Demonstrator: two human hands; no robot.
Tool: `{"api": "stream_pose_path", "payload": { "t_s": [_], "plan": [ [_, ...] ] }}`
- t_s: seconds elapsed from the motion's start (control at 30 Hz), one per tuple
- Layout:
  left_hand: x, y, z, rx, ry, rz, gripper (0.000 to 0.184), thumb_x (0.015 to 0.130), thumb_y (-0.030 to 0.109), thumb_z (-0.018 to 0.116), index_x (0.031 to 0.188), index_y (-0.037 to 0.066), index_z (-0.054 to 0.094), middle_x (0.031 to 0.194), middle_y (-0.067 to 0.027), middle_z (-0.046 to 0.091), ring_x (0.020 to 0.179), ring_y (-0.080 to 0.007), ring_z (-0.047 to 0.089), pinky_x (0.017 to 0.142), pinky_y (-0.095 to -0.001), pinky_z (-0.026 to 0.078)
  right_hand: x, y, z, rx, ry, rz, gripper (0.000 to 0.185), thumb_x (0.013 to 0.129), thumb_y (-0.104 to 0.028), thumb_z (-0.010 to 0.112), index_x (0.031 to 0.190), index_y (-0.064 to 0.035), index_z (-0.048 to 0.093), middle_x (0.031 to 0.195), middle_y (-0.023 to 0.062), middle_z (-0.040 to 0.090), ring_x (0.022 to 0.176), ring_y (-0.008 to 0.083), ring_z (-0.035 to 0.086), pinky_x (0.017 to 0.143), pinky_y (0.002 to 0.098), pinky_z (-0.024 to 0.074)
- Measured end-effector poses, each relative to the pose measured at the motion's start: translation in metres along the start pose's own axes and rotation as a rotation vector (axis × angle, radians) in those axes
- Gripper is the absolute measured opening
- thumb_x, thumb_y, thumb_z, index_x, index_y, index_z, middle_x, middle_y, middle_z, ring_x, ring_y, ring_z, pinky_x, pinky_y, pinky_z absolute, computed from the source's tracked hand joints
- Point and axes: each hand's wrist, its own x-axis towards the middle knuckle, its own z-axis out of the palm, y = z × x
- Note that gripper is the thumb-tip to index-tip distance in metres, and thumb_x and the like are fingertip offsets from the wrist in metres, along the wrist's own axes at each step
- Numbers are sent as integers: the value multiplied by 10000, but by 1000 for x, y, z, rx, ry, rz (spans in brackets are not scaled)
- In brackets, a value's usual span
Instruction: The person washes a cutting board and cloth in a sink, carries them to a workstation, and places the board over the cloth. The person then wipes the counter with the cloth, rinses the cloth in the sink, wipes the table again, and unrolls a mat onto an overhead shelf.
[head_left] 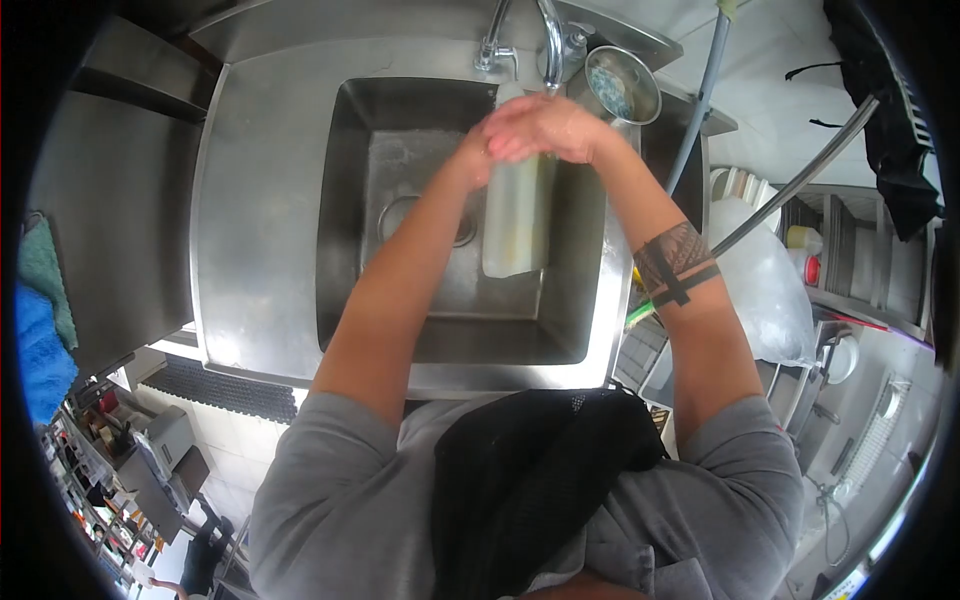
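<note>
Whitish, the long container [514,222] is partly hidden beneath the hands [545,127].

We see a silvery-grey sink [500,342], a whitish container [512,225] tinged yellow, and a bright blue towel [45,350]. Our shirt [335,490] is plain grey.

Both arms, the left arm [392,275] and the right arm [715,360], reach forward and slant inward until the hands meet. The right hand [552,124] bends in at the wrist [597,147] and overlaps the left hand [480,155], palms close together; the left fingers are largely hidden. A dark tattoo [678,264] bands the right forearm.
</note>
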Motion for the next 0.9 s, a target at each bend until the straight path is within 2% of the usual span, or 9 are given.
{"api": "stream_pose_path", "payload": {
  "t_s": [0.17,0.23,0.33,0.47,0.53,0.6,0.7,0.8,0.9],
  "plan": [
    [32,-59,-32,-13,-278,40,369,1034,364,488,1233,74,598,1112,-52,667,1013,-160,648,841,-360,562,1,-5,7,-354,57,-10,276,912,-225,666,1087,-17,713,1001,82,740,899,164,711,833,303,564],
    [24,-63,-28,444,319,81,385,1037,406,468,1182,78,610,1088,-48,675,1012,-162,644,842,-362,561,-5,0,-2,-315,-61,5,275,909,-222,662,1086,-18,716,1010,80,739,898,164,710,831,307,564],
    [17,-51,-27,-67,436,-49,474,1000,424,564,1253,31,635,1040,-86,694,938,-192,652,814,-352,537,-9,1,-9,-322,-105,1,282,916,-217,651,1094,-7,713,1049,89,731,918,173,706,844,315,562],
    [8,-41,-23,250,575,198,552,949,495,629,1090,-33,700,1019,-129,717,943,-214,658,838,-328,514,-12,4,-1,-153,192,-15,300,926,-180,652,1137,29,693,1119,125,716,982,202,696,885,328,557],
    [3,-31,-23,322,653,144,574,935,515,643,1037,-45,715,1025,-142,721,940,-216,662,845,-325,510,-24,2,11,-193,-227,176,293,934,-174,646,1150,20,686,1107,119,716,995,205,693,900,326,551],
    [-3,-21,-17,575,797,-2,615,943,561,607,983,-42,727,998,-154,728,910,-219,668,840,-337,512,-13,9,12,-264,-248,282,309,956,-193,629,1186,9,671,1090,108,717,1011,195,683,904,322,544],
    [-14,-20,-8,505,724,99,677,957,615,555,1077,-33,707,1077,-157,714,972,-233,659,877,-365,505,8,18,2,-79,269,7,299,965,-228,629,1145,3,692,1084,103,718,993,178,682,888,318,542],
    [-6,-37,-35,208,474,63,759,977,662,469,1210,-36,654,1202,-181,672,1086,-262,630,936,-390,484,-8,3,14,-206,-169,226,278,961,-228,625,1107,-2,695,1071,97,718,1005,180,678,899,313,541],
    [4,-44,-45,219,335,-31,815,987,686,410,1306,-43,590,1286,-201,625,1170,-274,591,979,-406,461,10,20,-2,-223,49,59,217,948,-135,611,1088,19,671,1059,111,707,1010,196,677,915,322,558]
  ]
}}
